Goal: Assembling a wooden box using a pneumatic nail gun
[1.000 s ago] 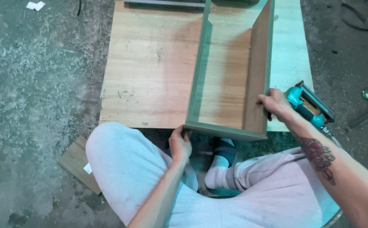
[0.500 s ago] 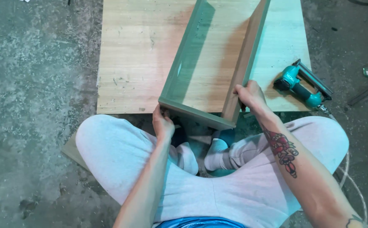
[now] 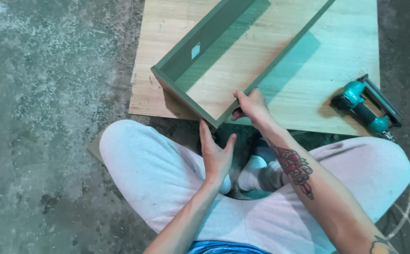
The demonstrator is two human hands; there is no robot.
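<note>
A green three-sided wooden frame [image 3: 186, 96] stands on a light plywood sheet [image 3: 337, 80] lying on the floor in front of me. My right hand [image 3: 252, 107] grips the near end of the frame's right side board. Just below the frame's near corner, my left hand [image 3: 217, 155] has its fingers spread, with the fingertips touching or almost touching the corner. I sit cross-legged in light trousers, my knees on either side of the hands.
A teal nail gun [image 3: 366, 109] lies on the plywood's right near corner, a hose trailing off to the right. Dusty concrete floor [image 3: 49, 94] surrounds the sheet. A small board scrap [image 3: 96, 146] pokes out under my left leg.
The frame has swung counter-clockwise, its near end moving left and its sides now running diagonally. My right hand kept hold of the side board. My left hand came off the corner and opened.
</note>
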